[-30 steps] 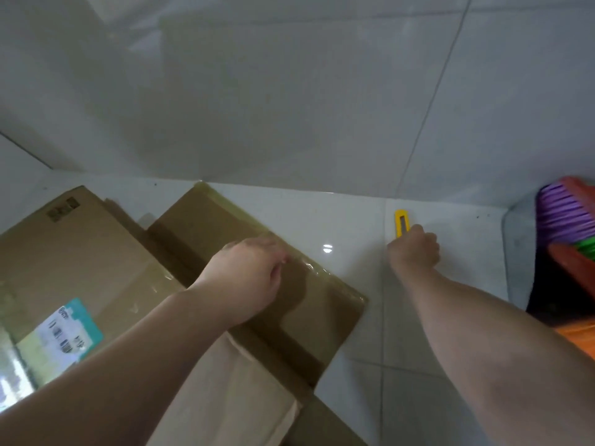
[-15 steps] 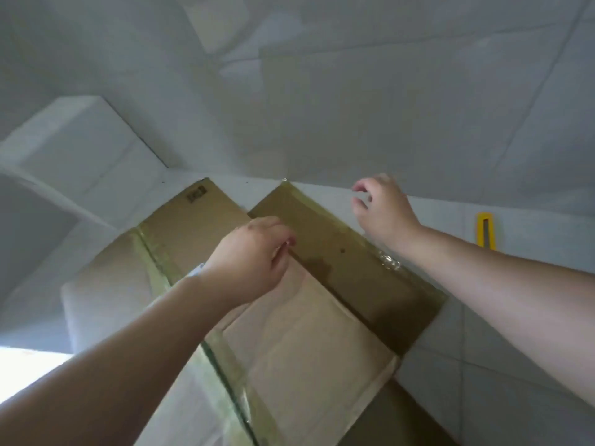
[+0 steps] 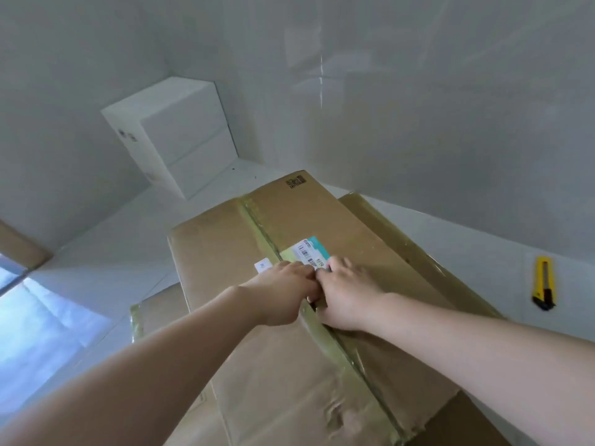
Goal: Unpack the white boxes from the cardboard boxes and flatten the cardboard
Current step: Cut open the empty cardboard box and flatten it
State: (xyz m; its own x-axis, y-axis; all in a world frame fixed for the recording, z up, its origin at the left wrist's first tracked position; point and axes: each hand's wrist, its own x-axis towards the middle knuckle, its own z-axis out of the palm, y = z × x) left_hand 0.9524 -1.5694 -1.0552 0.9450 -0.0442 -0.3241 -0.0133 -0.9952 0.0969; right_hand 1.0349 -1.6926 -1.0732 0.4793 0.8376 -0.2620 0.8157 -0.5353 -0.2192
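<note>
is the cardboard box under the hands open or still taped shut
Part open, it seems. The cardboard box keeps tape along its seam, but both hands meet at a dark gap.

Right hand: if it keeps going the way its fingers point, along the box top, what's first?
The right hand points up the taped seam of the brown cardboard box. First in line is the white and teal shipping label, seemingly already at the fingertips; contact is unclear.
</note>
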